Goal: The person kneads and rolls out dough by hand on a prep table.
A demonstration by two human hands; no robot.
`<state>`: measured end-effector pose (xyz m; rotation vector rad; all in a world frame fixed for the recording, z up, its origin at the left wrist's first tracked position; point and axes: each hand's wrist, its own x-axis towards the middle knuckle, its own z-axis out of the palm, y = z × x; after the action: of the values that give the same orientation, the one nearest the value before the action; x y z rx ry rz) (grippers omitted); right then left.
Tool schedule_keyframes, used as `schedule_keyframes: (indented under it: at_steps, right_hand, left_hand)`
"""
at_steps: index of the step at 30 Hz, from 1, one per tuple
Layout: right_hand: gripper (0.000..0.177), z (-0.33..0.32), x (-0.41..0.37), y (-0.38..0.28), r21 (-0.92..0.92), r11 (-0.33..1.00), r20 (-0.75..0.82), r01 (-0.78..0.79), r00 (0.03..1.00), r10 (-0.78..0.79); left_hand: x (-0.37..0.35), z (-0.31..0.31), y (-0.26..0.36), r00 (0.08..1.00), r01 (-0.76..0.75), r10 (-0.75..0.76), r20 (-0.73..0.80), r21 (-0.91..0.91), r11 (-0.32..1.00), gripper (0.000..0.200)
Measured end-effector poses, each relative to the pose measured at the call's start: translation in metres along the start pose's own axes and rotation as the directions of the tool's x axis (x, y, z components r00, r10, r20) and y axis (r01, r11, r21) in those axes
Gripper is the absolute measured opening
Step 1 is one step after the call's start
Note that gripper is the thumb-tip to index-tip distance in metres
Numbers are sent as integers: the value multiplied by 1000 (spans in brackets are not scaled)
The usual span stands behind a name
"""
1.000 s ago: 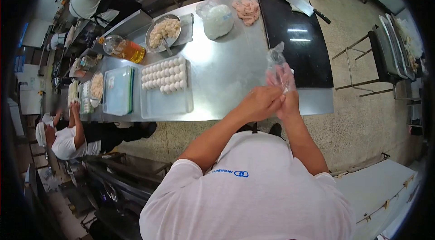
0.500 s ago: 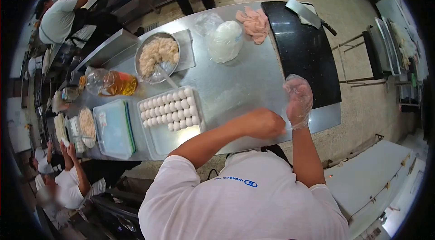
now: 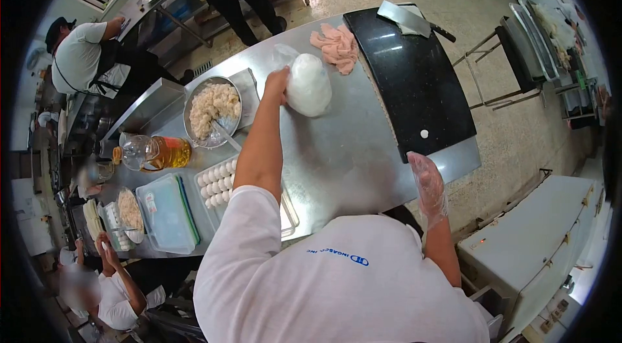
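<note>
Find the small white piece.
In the head view, the small white piece lies on the right, at the near end of the black slab, beyond the right hand.

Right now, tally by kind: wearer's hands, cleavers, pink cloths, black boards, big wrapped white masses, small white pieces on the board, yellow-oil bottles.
Hands: 2 (bare left hand, gloved right hand)
Cleaver: 1
Pink cloth: 1
Black board: 1
Wrapped white mass: 1
Small white piece: 1
Yellow-oil bottle: 1
Total: 8
</note>
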<state>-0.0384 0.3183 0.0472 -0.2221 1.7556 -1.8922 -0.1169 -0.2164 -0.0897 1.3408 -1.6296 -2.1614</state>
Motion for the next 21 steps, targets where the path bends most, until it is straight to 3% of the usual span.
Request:
schedule_keyframes:
  at_steps: [4,6,8,11,12,14,15,16,18,21]
  right_hand:
    - [84,-17,-1,1,28,1000,87,-3,996,0]
    - [78,-18,1,-9,-17,998,119,-54,991,55]
    - [74,-24,5,-11,71,997,231,6,973,-22]
    - [72,-32,16,-14,144,989,381,42,920,-95]
    - [72,-39,19,-16,157,986,427,49,897,-113]
    - [73,-57,19,-32,14,996,472,84,878,-81]
    - [73,-66,20,-36,-52,993,485,107,872,-68]
    - [73,-77,20,-35,-38,996,490,77,870,-49]
    - [73,-99,16,-28,-22,1000,509,11,861,2]
    - [70,-117,9,-16,345,916,603,-203,796,-51]
  left_hand:
    - [-100,18,11,983,-152,171,59,-243,958,39]
    - [-168,30,47,955,-218,277,102,-391,894,36]
    - [-228,41,83,912,-315,398,99,-452,834,35]
    - [-279,67,100,785,-547,568,247,-154,823,32]
    - [-292,77,93,791,-583,577,202,-38,812,32]
    - [-312,98,79,789,-613,601,124,209,762,31]
    - [-321,106,67,734,-666,668,124,325,671,33]
    - [-334,113,57,746,-637,638,190,481,602,27]
    - [-373,138,32,686,-650,680,259,638,413,35]
    - [-422,188,-17,703,-630,630,329,698,339,40]
